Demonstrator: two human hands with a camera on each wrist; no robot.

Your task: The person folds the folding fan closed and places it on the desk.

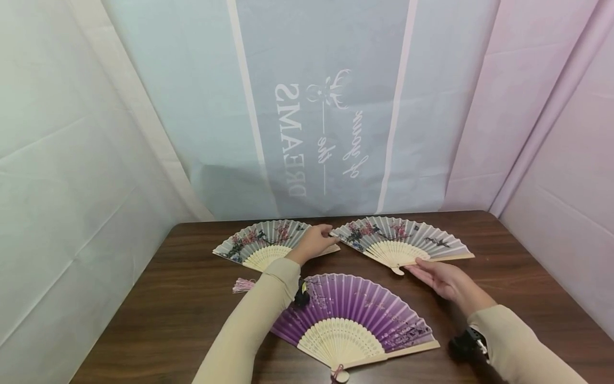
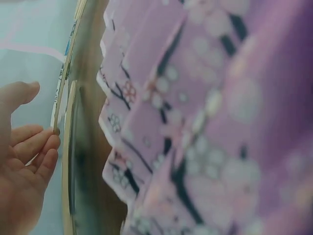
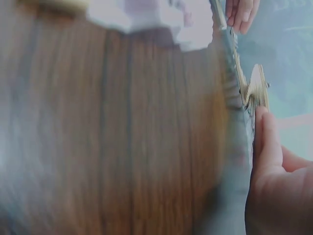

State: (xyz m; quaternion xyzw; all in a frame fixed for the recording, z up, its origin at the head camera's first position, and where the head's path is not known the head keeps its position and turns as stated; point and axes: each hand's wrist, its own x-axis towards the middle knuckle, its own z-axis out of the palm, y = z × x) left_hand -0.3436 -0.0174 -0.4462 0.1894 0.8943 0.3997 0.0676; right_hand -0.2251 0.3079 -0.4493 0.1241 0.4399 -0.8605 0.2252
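Three open fans lie flat on desk (image 1: 144,320); left hand (image 1: 314,242) fingers rest on the 11 o'clock fan's (image 1: 259,242) edge, right hand (image 1: 443,278) fingers, straight, touch the 1 o'clock fan's (image 1: 408,242) pivot, likely to steady each.

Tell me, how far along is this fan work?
Three fans lie spread open on the table. The purple fan nearest the person goes untouched. The left hand touches the right fan's left tip, the right hand its lower edge by the pivot. Nothing is folded yet.
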